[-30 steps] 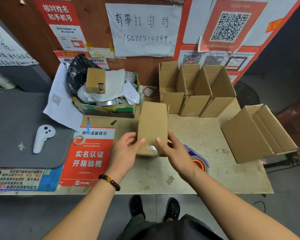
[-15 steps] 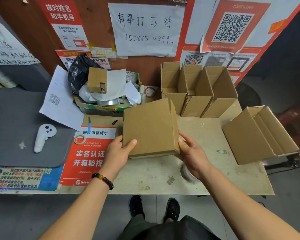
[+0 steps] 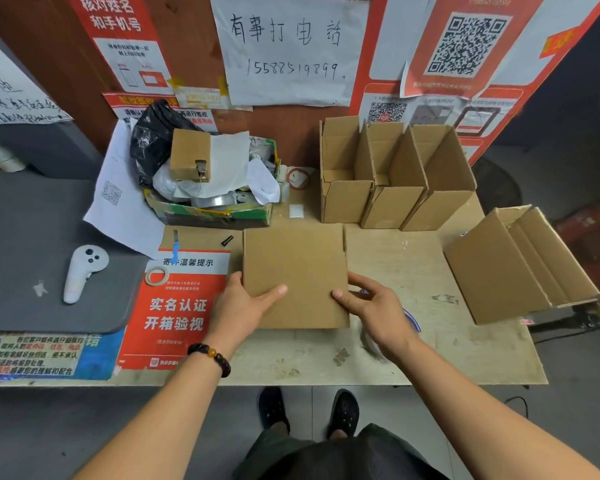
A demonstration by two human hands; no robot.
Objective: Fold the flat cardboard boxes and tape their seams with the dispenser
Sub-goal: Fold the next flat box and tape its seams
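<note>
A brown cardboard box [image 3: 293, 268] is held just above the table's middle, its broad plain face toward me. My left hand [image 3: 245, 304] grips its lower left corner, thumb across the face. My right hand [image 3: 373, 303] grips the lower right edge, thumb on the face as well. The tape dispenser [image 3: 411, 318] lies on the table behind my right hand; only a purple edge and a blurred roll show. Three folded open boxes [image 3: 392, 202] stand in a row at the back. Another open box [image 3: 510, 271] lies tilted at the right edge.
A cluttered carton [image 3: 212, 209] of paper and bags sits back left. On the grey mat [image 3: 32, 271] lies a white controller [image 3: 82, 271]. A small tape ring [image 3: 156, 274] rests on the red notice [image 3: 179, 306]. The table's front edge runs near my wrists.
The box has been turned from its narrow side to its broad face and brought lower and nearer. Both hands moved to its lower corners. The dispenser is now mostly hidden behind my right hand.
</note>
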